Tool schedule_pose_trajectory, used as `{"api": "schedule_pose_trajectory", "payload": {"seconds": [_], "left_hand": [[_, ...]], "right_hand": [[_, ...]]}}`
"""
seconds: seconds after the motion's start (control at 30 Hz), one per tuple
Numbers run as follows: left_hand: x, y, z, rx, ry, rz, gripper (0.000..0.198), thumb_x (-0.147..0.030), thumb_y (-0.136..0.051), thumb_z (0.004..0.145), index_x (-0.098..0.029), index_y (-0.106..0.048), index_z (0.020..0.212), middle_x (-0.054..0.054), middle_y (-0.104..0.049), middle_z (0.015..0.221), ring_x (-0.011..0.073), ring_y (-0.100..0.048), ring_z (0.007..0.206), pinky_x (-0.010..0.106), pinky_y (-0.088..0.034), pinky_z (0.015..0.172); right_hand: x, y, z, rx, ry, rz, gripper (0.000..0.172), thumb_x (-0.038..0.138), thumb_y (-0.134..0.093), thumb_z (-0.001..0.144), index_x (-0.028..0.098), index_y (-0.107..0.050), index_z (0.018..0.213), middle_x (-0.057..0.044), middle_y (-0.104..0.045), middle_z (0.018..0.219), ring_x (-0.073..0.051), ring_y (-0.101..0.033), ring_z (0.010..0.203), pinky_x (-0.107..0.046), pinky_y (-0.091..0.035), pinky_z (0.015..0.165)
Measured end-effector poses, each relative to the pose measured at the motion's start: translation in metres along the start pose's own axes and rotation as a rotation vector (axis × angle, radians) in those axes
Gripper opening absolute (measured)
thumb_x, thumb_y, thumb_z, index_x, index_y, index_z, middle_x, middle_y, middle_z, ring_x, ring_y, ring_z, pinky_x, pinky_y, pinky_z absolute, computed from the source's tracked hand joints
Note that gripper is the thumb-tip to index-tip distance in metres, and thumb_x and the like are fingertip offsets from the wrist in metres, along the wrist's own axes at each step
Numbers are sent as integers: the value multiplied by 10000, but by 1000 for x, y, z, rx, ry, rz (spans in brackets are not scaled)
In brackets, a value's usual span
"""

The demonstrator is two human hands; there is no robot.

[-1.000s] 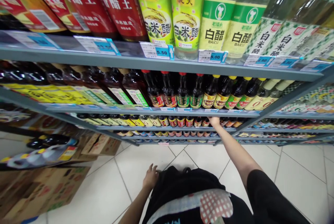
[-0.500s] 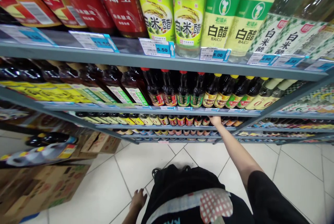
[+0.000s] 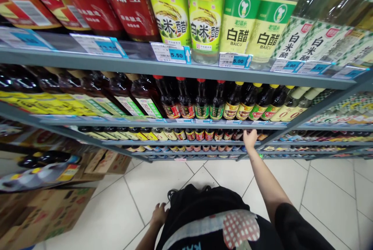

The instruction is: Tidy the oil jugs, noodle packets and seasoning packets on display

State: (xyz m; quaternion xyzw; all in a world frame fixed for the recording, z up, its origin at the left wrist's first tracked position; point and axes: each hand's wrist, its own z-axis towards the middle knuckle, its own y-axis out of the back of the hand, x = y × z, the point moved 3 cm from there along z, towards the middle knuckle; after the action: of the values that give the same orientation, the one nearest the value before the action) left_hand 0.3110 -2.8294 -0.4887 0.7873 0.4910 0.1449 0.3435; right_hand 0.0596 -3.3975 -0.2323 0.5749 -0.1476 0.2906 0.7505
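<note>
I look down a grey shop shelf unit (image 3: pixel 186 72) full of bottles. My right hand (image 3: pixel 250 138) reaches out to the third shelf down, among small dark bottles (image 3: pixel 221 135) with coloured labels; its fingertips are hidden under the shelf above, so what they touch is unclear. My left hand (image 3: pixel 159 215) hangs low beside my black trouser leg (image 3: pixel 204 211), fingers loosely curled and holding nothing. Tall dark sauce bottles (image 3: pixel 201 100) with red, yellow and white caps stand on the shelf above my right hand. Large vinegar bottles (image 3: pixel 204 13) with green labels fill the top shelf.
Blue and white price tags (image 3: pixel 170 52) line the shelf edges. Cardboard boxes (image 3: pixel 46 211) and shrink-wrapped bottles (image 3: pixel 37 168) sit on the white tiled floor (image 3: pixel 320 199) at the left. Bare tiles show to the right of my legs.
My right hand has shifted a little right along the third shelf. My left hand dropped from the front of my leg, then came back up slightly beside it.
</note>
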Motion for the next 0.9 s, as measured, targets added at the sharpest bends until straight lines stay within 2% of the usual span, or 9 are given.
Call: {"api": "schedule_pose_trajectory", "payload": {"seconds": [0.13, 0.3, 0.47, 0.63, 0.8, 0.9], "left_hand": [[8, 0, -5, 24, 27, 19, 404, -237, -448, 1030, -69, -525, 1389, 230, -403, 1542, 251, -571, 1301, 385, -414, 1135], [16, 1, -10, 36, 49, 20, 426, -226, -414, 1035, -52, -490, 1416, 252, -365, 1558, 241, -583, 1287, 366, -385, 1152], [18, 1, -13, 23, 64, 16, 457, -226, -383, 1040, -51, -445, 1457, 255, -358, 1556, 256, -526, 1355, 353, -362, 1168], [14, -3, -14, 15, 66, 3, 451, -233, -385, 1036, -62, -457, 1447, 259, -345, 1561, 256, -570, 1309, 349, -410, 1131], [10, -6, -14, -11, 55, -14, 389, -228, -400, 1025, -77, -532, 1357, 242, -373, 1549, 241, -612, 1253, 320, -447, 1090], [10, -5, -15, -22, 52, -24, 385, -223, -383, 1029, -78, -536, 1351, 243, -378, 1546, 238, -628, 1230, 321, -456, 1081]], "right_hand": [[2, -12, 18, 162, 21, -68, 322, 414, -695, 842, 105, -735, 924, -206, -732, 901, -341, -709, 971, -381, -530, 921], [4, -19, 29, 198, 13, -112, 412, 430, -710, 832, 82, -745, 1050, -249, -728, 1036, -384, -683, 1079, -443, -495, 1010], [4, -19, 43, 284, 114, -33, 322, 303, -685, 839, 180, -735, 1133, -124, -749, 1103, -312, -658, 1168, -439, -401, 1144], [1, -16, 55, 386, 152, 44, 342, 273, -725, 809, 235, -731, 1148, -65, -746, 1148, -289, -664, 1160, -421, -473, 1089], [2, -11, 58, 392, 141, 93, 369, 295, -767, 766, 248, -720, 1129, -34, -757, 1115, -264, -688, 1104, -389, -519, 1022], [-3, -2, 47, 323, 80, 81, 270, 241, -738, 744, 185, -735, 1008, -78, -769, 1021, -276, -711, 1034, -374, -542, 961]]}}
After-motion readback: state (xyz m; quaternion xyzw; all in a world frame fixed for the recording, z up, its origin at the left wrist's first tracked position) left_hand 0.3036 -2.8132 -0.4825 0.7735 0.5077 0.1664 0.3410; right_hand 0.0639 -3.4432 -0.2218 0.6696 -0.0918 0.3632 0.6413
